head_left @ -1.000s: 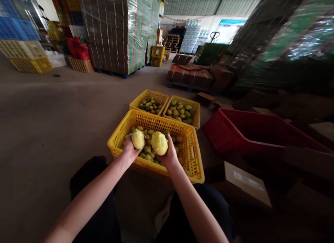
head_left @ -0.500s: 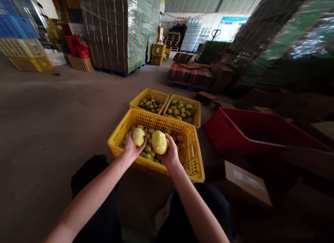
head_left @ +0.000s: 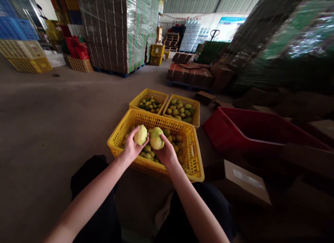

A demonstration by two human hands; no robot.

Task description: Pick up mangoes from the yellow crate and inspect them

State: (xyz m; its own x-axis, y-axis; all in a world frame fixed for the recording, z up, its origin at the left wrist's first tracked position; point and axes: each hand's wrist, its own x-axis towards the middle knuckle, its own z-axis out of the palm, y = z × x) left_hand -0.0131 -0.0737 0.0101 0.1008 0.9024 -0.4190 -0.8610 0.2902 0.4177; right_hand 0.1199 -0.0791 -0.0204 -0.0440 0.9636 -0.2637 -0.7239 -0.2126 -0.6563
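My left hand [head_left: 132,145] is wrapped round a pale yellow-green fruit [head_left: 141,135], roundish and a little lumpy. In my right hand [head_left: 167,150] is a second, slightly larger yellow-green fruit [head_left: 156,139] with a greener top. Both are held close together above a yellow plastic crate [head_left: 197,145] with slotted walls. More yellow and green fruits [head_left: 148,149] lie inside that crate, partly hidden by my hands. The exact kind of fruit is hard to tell.
Two smaller yellow crates, a left one [head_left: 133,103] and a right one [head_left: 197,117], stand just behind, holding similar fruits. A red tub [head_left: 221,131] and a cardboard box [head_left: 246,180] are to the right. Wrapped pallet stacks [head_left: 104,30] rise further back.
Both fruits have turned in my hands. The right one has moved slightly left and up, the left one slightly right and up, so they are closer together.
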